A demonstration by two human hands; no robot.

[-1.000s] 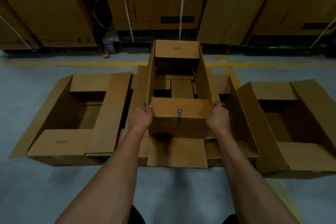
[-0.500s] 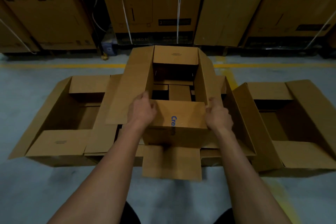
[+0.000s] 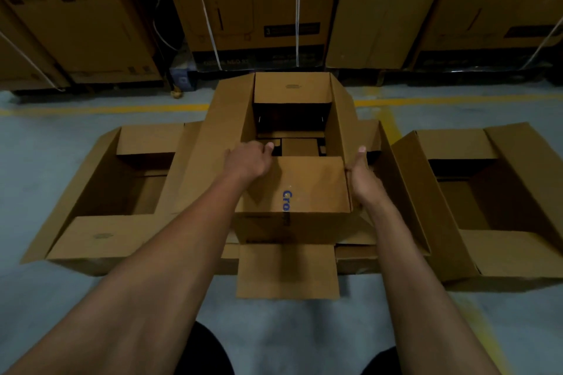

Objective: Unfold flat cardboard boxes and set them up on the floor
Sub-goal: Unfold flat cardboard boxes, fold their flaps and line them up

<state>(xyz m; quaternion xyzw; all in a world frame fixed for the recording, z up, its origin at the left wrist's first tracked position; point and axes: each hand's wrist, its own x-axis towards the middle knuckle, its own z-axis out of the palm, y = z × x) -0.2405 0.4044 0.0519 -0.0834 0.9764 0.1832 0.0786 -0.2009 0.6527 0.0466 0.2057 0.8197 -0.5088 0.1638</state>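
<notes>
My left hand [image 3: 248, 161] grips near-left corner of middle box [image 3: 292, 186], fingers curled over rim. My right hand [image 3: 362, 179] holds near-right corner, thumb up along side flap. Box opened up, dead centre, near flap folded toward me, on floor [image 3: 61, 137]. Open box at 9 o'clock [image 3: 100, 192], another at 3 o'clock [image 3: 487, 192]. Stacked cartons [image 3: 259, 9] at 12 o'clock.

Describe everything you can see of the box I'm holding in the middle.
The middle box is plain brown corrugated cardboard, opened into a rectangle with its top flaps spread outward. Its near flap carries blue lettering reading "Cro". It sits over another opened box, between two more on the grey floor. The left hand grips its near left corner, the right hand the near right edge.
</notes>
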